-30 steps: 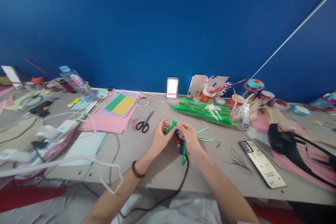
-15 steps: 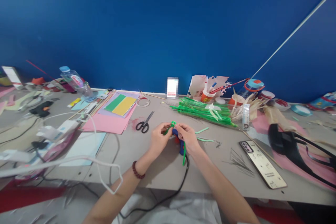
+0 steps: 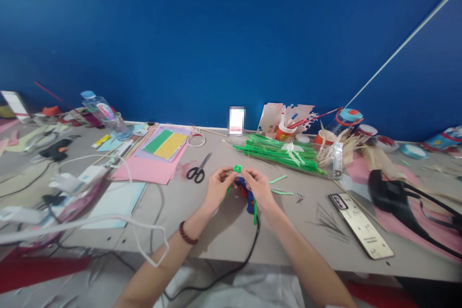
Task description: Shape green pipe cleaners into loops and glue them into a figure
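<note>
Between my fingertips is a bright green pipe cleaner [image 3: 237, 169], bent into a small coil. My left hand [image 3: 221, 185] pinches it from the left, and one green end runs down beside that palm. From the right, my right hand [image 3: 257, 186] pinches the coil too, with the other green end hanging below its fingers. Beneath the hands lies a blue glue gun [image 3: 250, 202] with an orange trigger, partly covered by my fingers. Its black cord [image 3: 249, 255] runs toward me over the table's edge. Black-handled scissors [image 3: 198, 172] lie just left of my hands.
A plastic-wrapped bundle of green pipe cleaners [image 3: 281, 154] lies beyond my hands. Coloured sheets [image 3: 147, 168] and a water bottle [image 3: 106, 113] are on the left. To the right are loose dark wires [image 3: 330, 224], a phone [image 3: 361, 226] and a black strap-like object [image 3: 393, 202].
The green loop between my fingertips now looks rounder and more tightly coiled. Its left end has come into view below my left hand. Both hands stay nearly in place.
</note>
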Available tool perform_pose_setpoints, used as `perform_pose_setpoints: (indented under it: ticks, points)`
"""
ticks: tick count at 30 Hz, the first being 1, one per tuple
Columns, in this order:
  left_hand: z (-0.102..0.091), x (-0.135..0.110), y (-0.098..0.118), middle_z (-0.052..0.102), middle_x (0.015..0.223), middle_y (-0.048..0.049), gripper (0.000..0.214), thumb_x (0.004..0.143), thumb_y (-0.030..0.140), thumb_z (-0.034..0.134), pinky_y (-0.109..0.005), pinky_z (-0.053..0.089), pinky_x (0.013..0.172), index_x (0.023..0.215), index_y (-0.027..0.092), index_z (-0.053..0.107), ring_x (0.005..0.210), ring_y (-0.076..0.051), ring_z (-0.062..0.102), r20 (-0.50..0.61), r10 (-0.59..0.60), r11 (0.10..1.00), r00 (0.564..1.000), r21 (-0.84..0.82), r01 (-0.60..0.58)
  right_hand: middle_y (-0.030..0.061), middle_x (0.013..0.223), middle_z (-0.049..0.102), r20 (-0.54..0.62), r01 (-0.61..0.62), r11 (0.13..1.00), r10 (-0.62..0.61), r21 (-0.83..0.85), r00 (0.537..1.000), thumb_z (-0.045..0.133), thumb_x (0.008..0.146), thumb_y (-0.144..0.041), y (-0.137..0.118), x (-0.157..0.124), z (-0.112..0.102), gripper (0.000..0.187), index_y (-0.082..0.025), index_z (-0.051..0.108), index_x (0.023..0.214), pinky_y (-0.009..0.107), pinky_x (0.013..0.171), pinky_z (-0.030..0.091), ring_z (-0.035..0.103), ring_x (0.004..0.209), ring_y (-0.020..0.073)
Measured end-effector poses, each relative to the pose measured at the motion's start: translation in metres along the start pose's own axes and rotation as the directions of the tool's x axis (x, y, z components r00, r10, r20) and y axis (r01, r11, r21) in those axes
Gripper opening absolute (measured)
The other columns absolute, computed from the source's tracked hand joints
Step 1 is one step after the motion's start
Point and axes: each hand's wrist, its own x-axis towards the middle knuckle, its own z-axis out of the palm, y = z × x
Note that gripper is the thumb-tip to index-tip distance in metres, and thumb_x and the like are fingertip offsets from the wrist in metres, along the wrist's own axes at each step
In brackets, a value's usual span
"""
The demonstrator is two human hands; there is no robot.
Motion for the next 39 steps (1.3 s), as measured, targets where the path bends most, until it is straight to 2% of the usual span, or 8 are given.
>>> perform_pose_setpoints:
  ticks: [5, 10, 16, 21, 26, 31, 35, 39]
  points:
    - [-0.0016, 0.0024, -0.0039, 0.059, 0.056, 0.0015, 0.034, 0.063, 0.041, 0.072, -0.020, 0.038, 0.044, 0.078, 0.011, 0.065, 0.042, -0.006, 0.047, 0.002, -0.072, 0.997, 0.997, 0.002, 0.072, -0.0001, 0.067, 0.060, 0.009, 0.190, 0.959, -0.192, -0.212, 0.981, 0.063, 0.072, -0.044, -0.0006, -0.0005, -0.0020, 0.025, -0.019, 0.065, 0.074, 0.024, 0.052, 0.039, 0.053, 0.058, 0.0126]
    - [-0.0024, 0.0006, -0.0045, 0.038, 0.041, 0.0077, 0.035, 0.067, 0.046, 0.068, -0.018, 0.020, 0.038, 0.072, 0.011, 0.065, 0.037, -0.003, 0.028, -0.021, -0.086, 0.995, 0.996, 0.041, 0.086, 0.0015, 0.074, 0.058, 0.072, 0.376, 0.831, -0.382, -0.410, 0.921, 0.051, 0.083, -0.038, -0.0032, -0.0051, -0.0004, 0.022, -0.020, 0.062, 0.075, 0.028, 0.067, 0.044, 0.056, 0.070, 0.0157]
    - [-0.0010, -0.0020, 0.0019, 0.028, 0.041, 0.0098, 0.039, 0.064, 0.046, 0.071, -0.019, 0.015, 0.039, 0.055, 0.014, 0.049, 0.038, -0.002, 0.020, 0.012, -0.156, 0.984, 0.988, -0.082, 0.157, 0.0019, 0.077, 0.058, 0.136, 0.437, 0.767, -0.426, -0.470, 0.894, 0.052, 0.083, -0.032, -0.0058, -0.0071, 0.0002, 0.016, -0.020, 0.062, 0.083, 0.028, 0.067, 0.044, 0.055, 0.071, 0.0159]
    - [-0.0016, -0.0027, 0.0005, 0.027, 0.045, 0.0098, 0.038, 0.067, 0.041, 0.070, -0.019, 0.016, 0.038, 0.058, 0.015, 0.045, 0.038, -0.002, 0.020, 0.115, -0.227, 0.940, 0.967, -0.234, 0.249, 0.0023, 0.079, 0.058, 0.144, 0.446, 0.768, -0.431, -0.460, 0.891, 0.051, 0.083, -0.030, -0.0056, -0.0060, 0.0000, 0.015, -0.020, 0.062, 0.084, 0.029, 0.067, 0.044, 0.055, 0.074, 0.0163]
    - [-0.0019, -0.0016, -0.0007, 0.027, 0.045, 0.0104, 0.038, 0.067, 0.037, 0.072, -0.017, 0.017, 0.035, 0.058, 0.016, 0.041, 0.035, -0.001, 0.020, 0.205, -0.310, 0.864, 0.928, -0.347, 0.365, 0.0015, 0.080, 0.058, 0.090, 0.402, 0.802, -0.406, -0.443, 0.909, 0.054, 0.082, -0.032, -0.0043, -0.0042, -0.0011, 0.016, -0.021, 0.061, 0.091, 0.028, 0.068, 0.044, 0.054, 0.071, 0.0152]
    - [-0.0038, 0.0004, -0.0002, 0.027, 0.044, 0.0105, 0.037, 0.071, 0.034, 0.069, -0.014, 0.021, 0.033, 0.059, 0.016, 0.040, 0.034, -0.001, 0.021, 0.309, -0.336, 0.806, 0.890, -0.395, 0.441, 0.0020, 0.075, 0.060, 0.063, 0.256, 0.926, -0.248, -0.278, 0.967, 0.062, 0.074, -0.040, -0.0021, 0.0002, -0.0029, 0.025, -0.019, 0.066, 0.086, 0.026, 0.059, 0.043, 0.053, 0.063, 0.0137]
    - [-0.0057, 0.0013, 0.0005, 0.027, 0.045, 0.0105, 0.033, 0.070, 0.034, 0.071, -0.013, 0.020, 0.033, 0.063, 0.015, 0.045, 0.035, -0.001, 0.021, 0.325, -0.343, 0.818, 0.881, -0.358, 0.451, 0.0012, 0.067, 0.062, 0.058, 0.079, 0.990, -0.073, -0.117, 0.996, 0.069, 0.066, -0.047, -0.0019, 0.0007, -0.0027, 0.033, -0.016, 0.066, 0.077, 0.021, 0.040, 0.031, 0.039, 0.043, 0.0066]
    - [-0.0069, 0.0016, 0.0007, 0.024, 0.045, 0.0109, 0.031, 0.070, 0.037, 0.070, -0.014, 0.018, 0.033, 0.066, 0.014, 0.050, 0.035, -0.002, 0.019, 0.318, -0.323, 0.854, 0.892, -0.308, 0.419, 0.0018, 0.068, 0.064, 0.090, 0.028, 0.998, -0.022, -0.059, 0.996, 0.070, 0.064, -0.048, -0.0046, -0.0013, -0.0019, 0.034, -0.016, 0.064, 0.075, 0.020, 0.037, 0.024, 0.032, 0.040, 0.0040]
